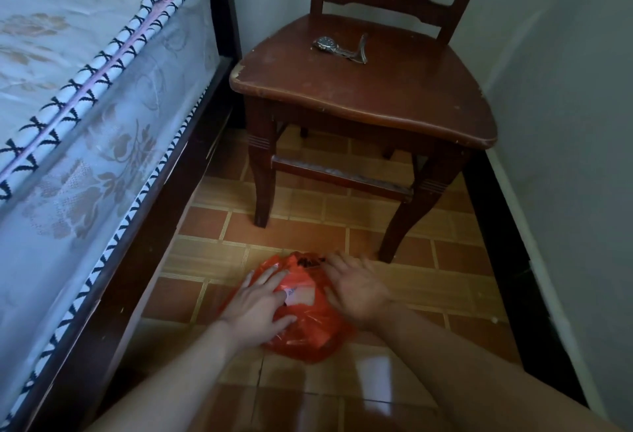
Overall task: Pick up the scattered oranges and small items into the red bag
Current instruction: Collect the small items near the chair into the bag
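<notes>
Bag [310, 332]: red, translucent, crumpled on floor tiles, pale contents showing; both hands flat on it, fingers straight.

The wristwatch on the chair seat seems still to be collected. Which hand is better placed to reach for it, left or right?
Probably the right hand. It lies at the red bag's far edge, on the chair side, below the wristwatch. The left hand lies flat on the bag, steadying it, nearer the bed.

bag [308, 335]: red thin plastic, crumpled, bulging
contents: white label or packet showing through; otherwise unclear
place: tiled floor, near chair's front legs
</notes>
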